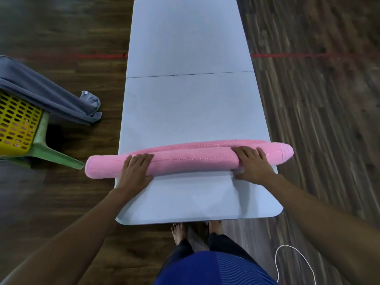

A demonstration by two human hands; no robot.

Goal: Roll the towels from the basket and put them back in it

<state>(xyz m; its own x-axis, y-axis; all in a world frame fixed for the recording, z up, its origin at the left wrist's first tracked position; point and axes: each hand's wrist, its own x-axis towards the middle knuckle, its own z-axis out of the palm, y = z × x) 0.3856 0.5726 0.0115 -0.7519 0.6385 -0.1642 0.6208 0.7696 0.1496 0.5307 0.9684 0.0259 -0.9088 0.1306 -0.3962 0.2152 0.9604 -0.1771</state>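
A pink towel [189, 160] lies rolled into a long tube across the near part of the grey table [191, 108], with both ends overhanging the table's sides. A short flat strip of it still shows along the roll's far side. My left hand [134, 171] presses flat on the roll left of its middle. My right hand [251, 164] presses flat on it toward the right end. Fingers of both hands are spread over the top. The yellow perforated basket [17, 124] stands at the left edge of the view, with a grey towel [45, 95] draped over its rim.
The basket rests on a green plastic stool [53, 155] on the dark wooden floor. A red line [298, 55] crosses the floor behind the table. A white cord [294, 262] lies on the floor at the lower right. My bare feet [195, 229] stand at the table's near edge.
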